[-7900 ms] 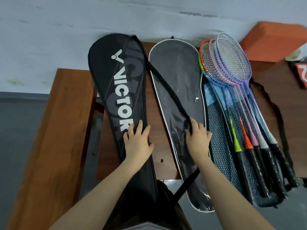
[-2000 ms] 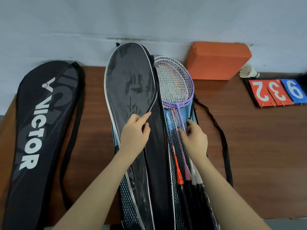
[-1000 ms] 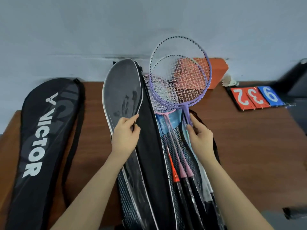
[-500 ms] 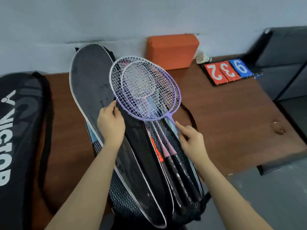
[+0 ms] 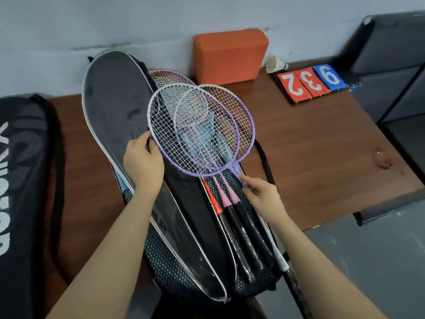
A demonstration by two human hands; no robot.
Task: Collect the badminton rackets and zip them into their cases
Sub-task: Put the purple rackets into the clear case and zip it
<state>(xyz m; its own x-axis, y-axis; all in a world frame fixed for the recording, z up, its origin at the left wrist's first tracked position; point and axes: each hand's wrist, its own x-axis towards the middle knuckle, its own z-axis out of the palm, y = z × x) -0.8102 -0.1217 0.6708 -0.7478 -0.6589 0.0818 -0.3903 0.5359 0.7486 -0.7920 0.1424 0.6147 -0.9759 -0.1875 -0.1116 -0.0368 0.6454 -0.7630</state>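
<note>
Two purple rackets are lifted above the table, heads overlapping; my right hand pinches their shafts just below the heads. My left hand grips the edge of the grey case flap, holding it open to the left. Beneath lies the open mesh case with pink and orange rackets resting inside, black grips toward me. A second black case marked VICTOR lies shut at the far left.
An orange block stands against the wall behind the cases. A shuttlecock and a red-and-blue score flip board lie at the back right. The wooden table ends at the right, beside a dark sofa.
The two purple rackets have tilted further right and lower over the case. My left hand still holds the flap. The view has shifted slightly.
</note>
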